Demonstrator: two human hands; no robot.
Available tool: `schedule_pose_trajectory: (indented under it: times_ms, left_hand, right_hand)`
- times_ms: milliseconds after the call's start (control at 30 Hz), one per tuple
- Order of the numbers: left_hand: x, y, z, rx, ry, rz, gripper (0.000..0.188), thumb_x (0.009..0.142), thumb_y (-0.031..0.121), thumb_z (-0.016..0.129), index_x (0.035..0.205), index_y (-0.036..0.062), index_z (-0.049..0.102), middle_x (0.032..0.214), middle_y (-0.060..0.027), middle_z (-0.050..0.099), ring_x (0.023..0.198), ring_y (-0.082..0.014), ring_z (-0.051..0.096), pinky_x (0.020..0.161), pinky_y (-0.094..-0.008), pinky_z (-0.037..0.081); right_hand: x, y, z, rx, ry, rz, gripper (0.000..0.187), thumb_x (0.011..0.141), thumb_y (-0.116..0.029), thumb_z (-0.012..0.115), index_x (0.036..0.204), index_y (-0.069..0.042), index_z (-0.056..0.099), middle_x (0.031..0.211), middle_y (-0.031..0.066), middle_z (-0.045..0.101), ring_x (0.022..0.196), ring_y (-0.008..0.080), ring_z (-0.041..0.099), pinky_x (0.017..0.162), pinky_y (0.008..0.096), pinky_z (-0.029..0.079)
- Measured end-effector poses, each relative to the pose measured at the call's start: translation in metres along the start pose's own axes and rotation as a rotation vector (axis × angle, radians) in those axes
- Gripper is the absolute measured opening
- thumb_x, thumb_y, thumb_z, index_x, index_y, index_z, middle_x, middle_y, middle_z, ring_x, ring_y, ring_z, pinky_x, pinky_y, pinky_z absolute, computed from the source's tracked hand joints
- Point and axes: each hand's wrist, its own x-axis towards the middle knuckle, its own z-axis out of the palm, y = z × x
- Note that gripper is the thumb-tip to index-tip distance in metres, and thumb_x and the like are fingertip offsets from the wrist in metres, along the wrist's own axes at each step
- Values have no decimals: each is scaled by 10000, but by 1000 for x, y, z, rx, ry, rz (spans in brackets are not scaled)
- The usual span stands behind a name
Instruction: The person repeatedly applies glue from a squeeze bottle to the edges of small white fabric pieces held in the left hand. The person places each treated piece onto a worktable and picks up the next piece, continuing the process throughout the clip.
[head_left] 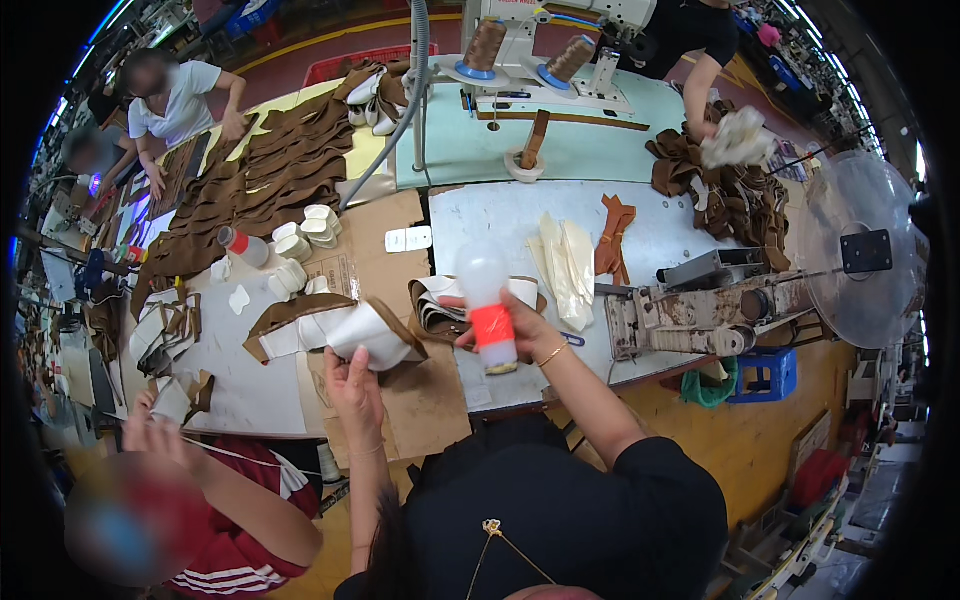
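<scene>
My left hand (pixel 356 385) pinches the lower edge of a brown and white shoe upper (pixel 372 332), its white lining turned toward me, held above the cardboard. In my right hand (pixel 526 328) is a translucent plastic bottle (pixel 490 325) with a red band round it, tilted slightly, its rounded end away from me; the fingers wrap its red part. Behind the bottle a stack of folded brown and white uppers (pixel 432 298) lies on the table, partly hidden by bottle and hand. Another brown and white upper (pixel 300 325) lies flat just beyond my left hand.
Piles of white pads (pixel 290 247) and a second red-banded bottle (pixel 240 243) stand at left. Cream strips (pixel 568 270) and orange-brown strips (pixel 614 240) lie right of centre. A rusty machine (pixel 690 322) juts out at right. A person in red (pixel 250 510) works close at my left.
</scene>
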Motion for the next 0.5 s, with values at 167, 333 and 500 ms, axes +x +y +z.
schedule_pose_trajectory:
  times_ms: [167,333,500]
  left_hand:
    - [5,22,23,-207,-68,-43,383,897,89,497,1260,27,390,1266,-101,470,1171,-215,450,1011,-374,338]
    - [0,18,-4,-207,168,-160,439,908,280,497,1263,39,402,1254,-105,485,1152,-242,465,971,-397,372]
    - [-20,-5,-31,-733,169,-744,704,801,558,533,1265,41,422,1236,-117,506,1120,-272,486,924,-413,396]
  right_hand:
    - [30,25,30,-124,-168,39,773,714,-512,691,1244,-25,408,1111,112,562,907,270,627,879,382,467]
    - [47,19,50,-267,-178,110,787,731,-496,691,1273,-18,380,1171,97,515,1064,171,514,905,331,437]
    - [50,24,66,-299,-148,46,851,709,-532,693,1290,-3,366,1200,98,497,1118,170,479,938,311,409]
